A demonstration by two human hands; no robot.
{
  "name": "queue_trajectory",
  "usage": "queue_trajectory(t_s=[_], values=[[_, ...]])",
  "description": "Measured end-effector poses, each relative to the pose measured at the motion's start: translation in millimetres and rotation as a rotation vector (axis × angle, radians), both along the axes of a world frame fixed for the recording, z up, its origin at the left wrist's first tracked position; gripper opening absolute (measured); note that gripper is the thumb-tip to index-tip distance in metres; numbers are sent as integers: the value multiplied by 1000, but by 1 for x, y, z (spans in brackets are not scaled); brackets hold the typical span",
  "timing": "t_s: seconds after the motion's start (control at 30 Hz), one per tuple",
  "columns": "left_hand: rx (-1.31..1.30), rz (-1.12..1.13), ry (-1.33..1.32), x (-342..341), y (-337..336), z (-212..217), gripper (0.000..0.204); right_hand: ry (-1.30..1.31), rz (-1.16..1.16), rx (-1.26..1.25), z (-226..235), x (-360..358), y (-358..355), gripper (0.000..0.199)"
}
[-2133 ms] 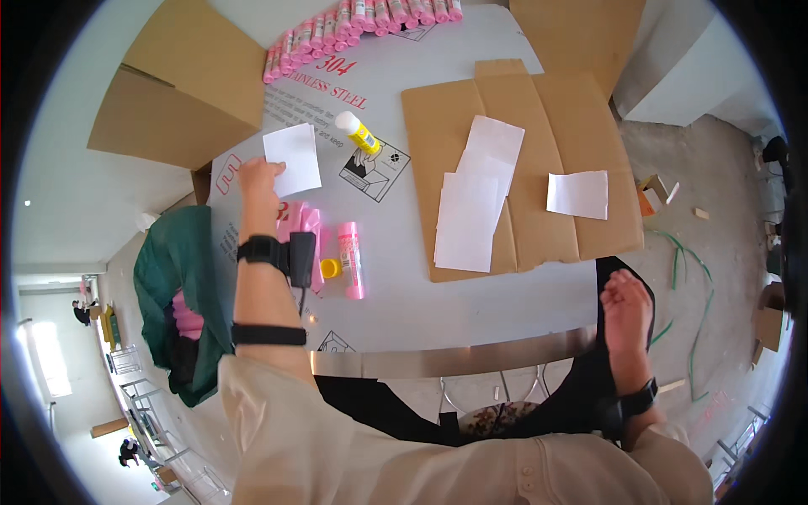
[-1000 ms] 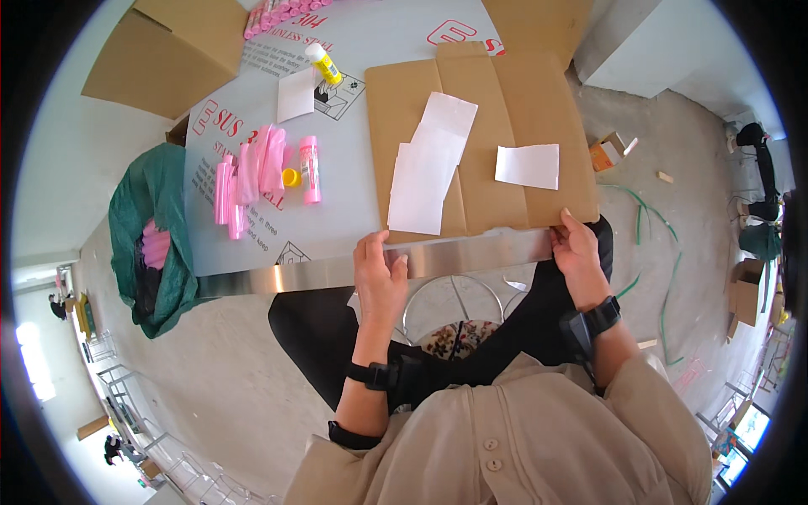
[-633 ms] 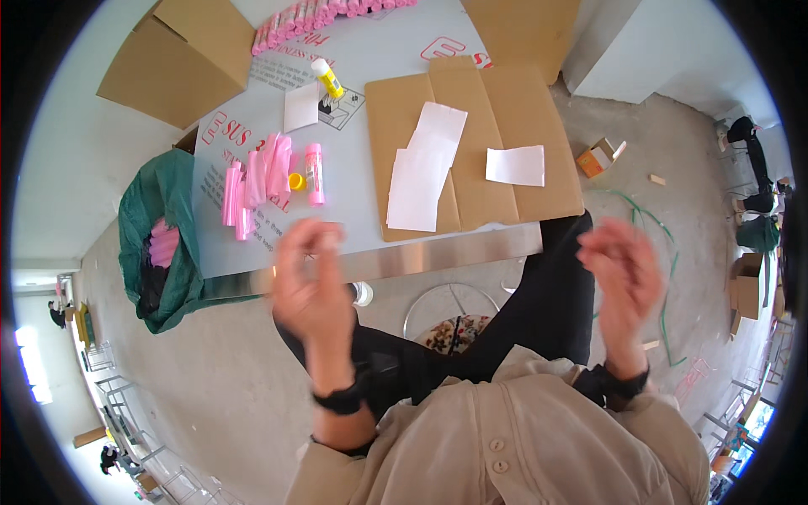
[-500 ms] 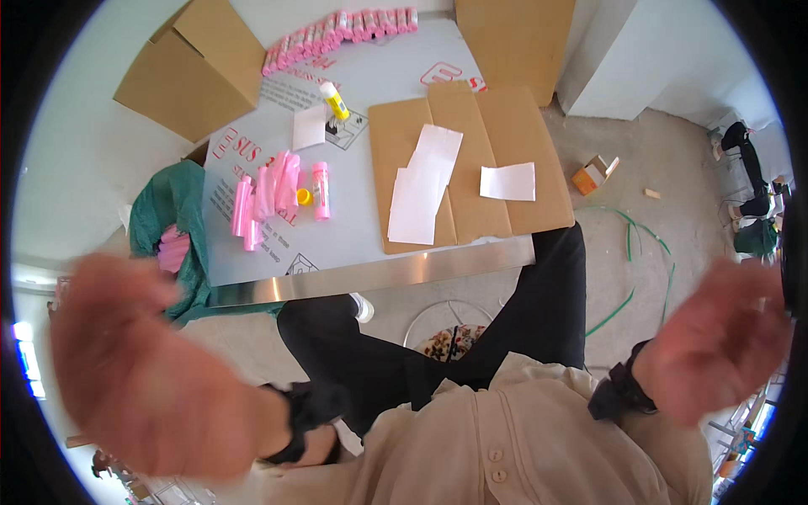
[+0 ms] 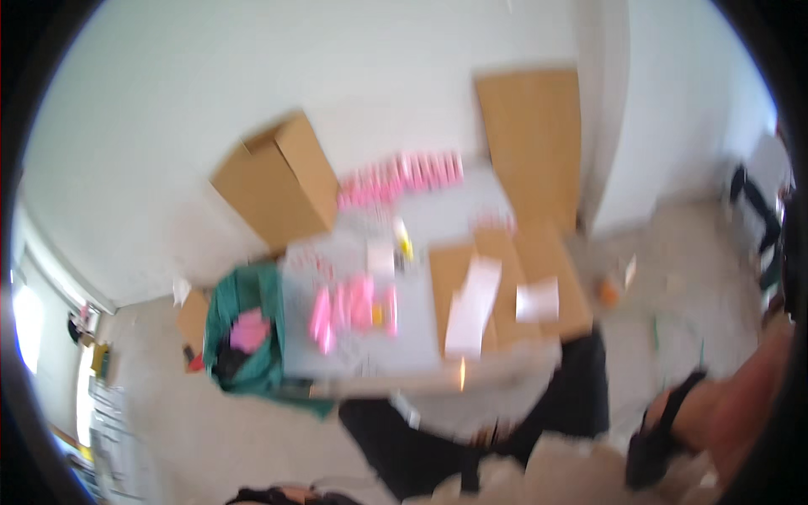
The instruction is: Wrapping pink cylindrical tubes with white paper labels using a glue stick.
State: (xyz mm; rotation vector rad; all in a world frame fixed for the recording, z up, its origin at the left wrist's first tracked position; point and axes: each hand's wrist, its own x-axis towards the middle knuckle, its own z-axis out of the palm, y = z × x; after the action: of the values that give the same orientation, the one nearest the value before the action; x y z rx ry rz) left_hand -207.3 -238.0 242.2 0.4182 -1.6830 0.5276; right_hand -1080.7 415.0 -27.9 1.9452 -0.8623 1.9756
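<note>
The whole view is smeared by motion blur, so edges are soft. The right hand (image 5: 749,421) shows only as a blurred flesh-toned mass at the lower right rim, cut off by the edge, with a dark band at the wrist; whether its grip is spread or pressed together cannot be told. The left hand is out of view; only a dark strip shows at the bottom edge. Well apart from the hand stands the table (image 5: 421,370), pale grey and flat-topped. On it lie pink tubes (image 5: 353,307) in a loose cluster, a row of more pink tubes (image 5: 400,178) at the far edge, flat brown cardboard (image 5: 505,286) carrying white paper sheets (image 5: 471,307). A brown box (image 5: 273,181) stands at the far left corner, and a green cloth (image 5: 244,328) hangs at the left side.
</note>
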Motion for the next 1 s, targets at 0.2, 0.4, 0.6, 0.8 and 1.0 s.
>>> queue_trajectory(t_s=[0.2,0.4,0.6,0.8,1.0], values=[[-460,110,198,-110,23,74,10,138,141,-371,3,-59,-346,22],[202,225,186,-96,50,-34,8,61,248,387,165,411,-466,18],[655,-41,412,-127,40,-75,25,-257,349,948,149,512,-580,20],[1304,-55,-145,-193,-4,-316,47,-375,-128,1411,-65,467,-564,9],[1303,163,-336,-243,-36,-353,75,-257,-598,1305,-79,406,-615,41]])
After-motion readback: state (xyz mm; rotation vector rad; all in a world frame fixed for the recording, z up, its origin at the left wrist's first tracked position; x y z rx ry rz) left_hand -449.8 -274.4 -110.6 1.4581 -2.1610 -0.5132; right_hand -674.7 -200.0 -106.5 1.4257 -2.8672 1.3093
